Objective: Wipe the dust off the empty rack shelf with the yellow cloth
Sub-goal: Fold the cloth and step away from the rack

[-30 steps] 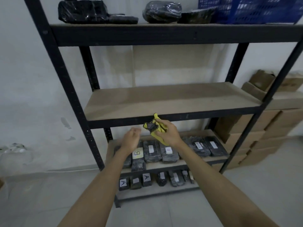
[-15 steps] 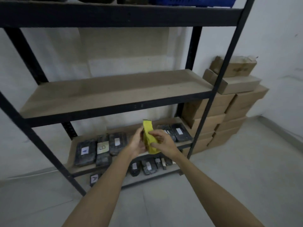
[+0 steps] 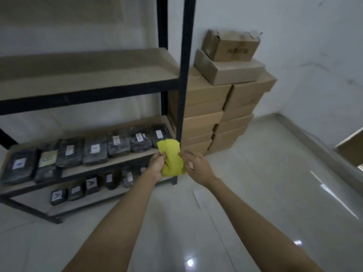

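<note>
readying the yellow cloth (image 3: 171,161)

left hand (image 3: 156,165) is gripping it, right hand (image 3: 197,164) is loosening at three o'clock; best flattening it before wiping the empty shelf (image 3: 84,69) at eleven.

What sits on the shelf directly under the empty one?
Under the empty shelf, the next shelf holds a row of dark wrapped packages with white labels. The yellow cloth and the rack post hide its right end.
</note>
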